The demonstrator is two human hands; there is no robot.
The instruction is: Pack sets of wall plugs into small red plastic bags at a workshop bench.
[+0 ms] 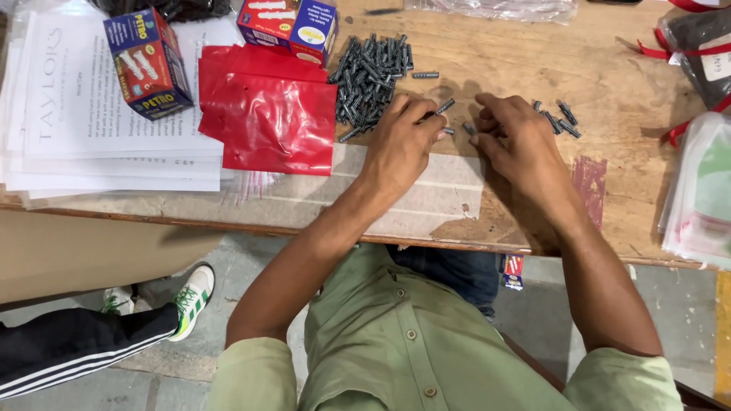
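Observation:
My left hand (403, 141) rests on the wooden table (533, 61) with its fingers closed on a grey plastic wall plug (445, 106). A big pile of the same grey plugs (369, 76) lies just beyond it. My right hand (514, 133) lies palm down beside the left, fingers curled over a few loose plugs (468, 128). A small group of plugs (558, 118) sits just right of that hand. One single plug (425, 74) lies apart by the pile.
Red plastic pouches (266, 110) lie left of the pile, two small printed cardboard boxes (148, 61) (288, 27) and stacked papers (84, 114) beyond them. Clear bags (704, 183) crowd the right edge. Another person's leg and shoe (190, 297) are on the floor at left.

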